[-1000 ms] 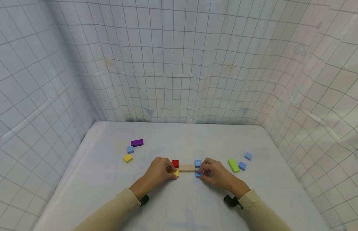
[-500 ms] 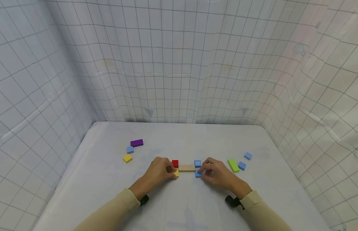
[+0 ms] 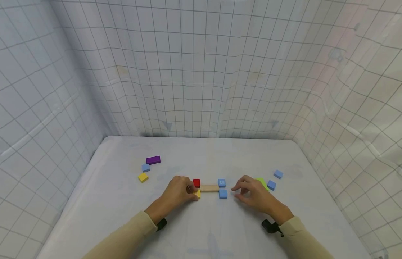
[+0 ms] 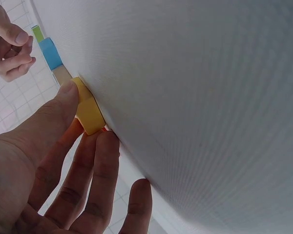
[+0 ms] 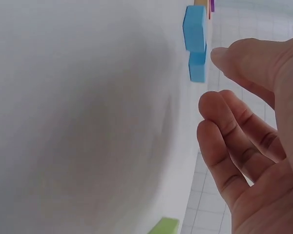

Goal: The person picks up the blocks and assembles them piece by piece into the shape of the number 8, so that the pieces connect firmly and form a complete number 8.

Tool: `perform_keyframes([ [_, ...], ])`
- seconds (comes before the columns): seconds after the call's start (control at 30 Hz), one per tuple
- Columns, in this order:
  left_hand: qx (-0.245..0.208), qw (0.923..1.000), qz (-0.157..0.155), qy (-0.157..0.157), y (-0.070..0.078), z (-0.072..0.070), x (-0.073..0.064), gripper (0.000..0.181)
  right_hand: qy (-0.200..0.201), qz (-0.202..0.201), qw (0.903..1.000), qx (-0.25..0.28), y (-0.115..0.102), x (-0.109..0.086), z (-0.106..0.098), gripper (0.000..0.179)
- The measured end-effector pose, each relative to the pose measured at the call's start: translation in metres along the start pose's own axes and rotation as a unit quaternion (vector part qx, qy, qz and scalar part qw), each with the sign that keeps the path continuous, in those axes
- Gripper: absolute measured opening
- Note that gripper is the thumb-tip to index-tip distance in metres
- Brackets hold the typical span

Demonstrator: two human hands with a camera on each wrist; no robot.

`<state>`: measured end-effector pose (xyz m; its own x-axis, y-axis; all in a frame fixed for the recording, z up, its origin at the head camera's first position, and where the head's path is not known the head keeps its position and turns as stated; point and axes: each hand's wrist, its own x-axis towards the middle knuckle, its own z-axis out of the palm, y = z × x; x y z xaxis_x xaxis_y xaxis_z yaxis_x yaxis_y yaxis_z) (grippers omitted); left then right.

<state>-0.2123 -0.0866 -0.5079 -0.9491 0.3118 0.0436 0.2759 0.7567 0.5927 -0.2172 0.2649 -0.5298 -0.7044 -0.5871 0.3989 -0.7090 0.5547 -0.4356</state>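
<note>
My left hand (image 3: pixel 179 190) pinches a yellow block (image 4: pixel 89 112) between thumb and fingers at the left end of a tan wooden block (image 3: pixel 209 188). Just behind the yellow one sits a red block (image 3: pixel 196 182). At the tan block's right end, a blue block marked 5 (image 3: pixel 221 182) lies at the back and a plain blue block (image 3: pixel 222 194) in front. To the right of these hovers my right hand (image 3: pixel 252 194), holding nothing, its thumb and fingertips apart. In the right wrist view, a gap separates the fingers from both blue blocks.
A purple block (image 3: pixel 153 160), a small blue block (image 3: pixel 145 168) and a yellow block (image 3: pixel 143 177) lie at the left. Over on the right are a lime green block (image 3: pixel 262 182), partly behind my right hand, and two blue blocks (image 3: pixel 271 185). Gridded white curtains (image 3: pixel 201 72) surround the white table.
My right hand has let go of the plain front blue block and moved away to the right. The left hand keeps its pinch on the yellow block in the same place.
</note>
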Motion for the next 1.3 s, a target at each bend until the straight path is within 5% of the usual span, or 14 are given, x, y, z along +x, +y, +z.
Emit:
perform_keyframes([
  [0.13,-0.001,1.0,0.0,0.001,-0.002,0.0,0.0,0.019,0.02,-0.007,0.9997,-0.008,0.005,-0.007,-0.006,0.026],
  [0.37,-0.002,1.0,0.002,0.005,-0.005,0.0,-0.001,0.02,0.034,0.037,0.9983,-0.029,0.012,-0.018,-0.021,0.025],
  [0.7,-0.01,0.9998,0.013,0.012,-0.005,0.0,-0.002,0.021,0.107,0.015,0.992,-0.067,0.037,-0.038,-0.045,0.034],
  [0.83,-0.011,0.9998,0.009,0.01,-0.004,-0.001,-0.002,0.02,0.117,0.042,0.9885,-0.087,0.046,-0.049,-0.057,0.034],
  [1.1,-0.01,0.9999,-0.004,0.003,0.0,-0.003,-0.001,0.019,0.098,0.118,0.9839,-0.09,0.063,-0.067,-0.068,0.028],
  [1.3,-0.014,0.9998,-0.01,-0.003,0.0,-0.003,-0.002,0.02,0.087,0.111,0.9867,-0.081,0.072,-0.072,-0.065,0.03],
])
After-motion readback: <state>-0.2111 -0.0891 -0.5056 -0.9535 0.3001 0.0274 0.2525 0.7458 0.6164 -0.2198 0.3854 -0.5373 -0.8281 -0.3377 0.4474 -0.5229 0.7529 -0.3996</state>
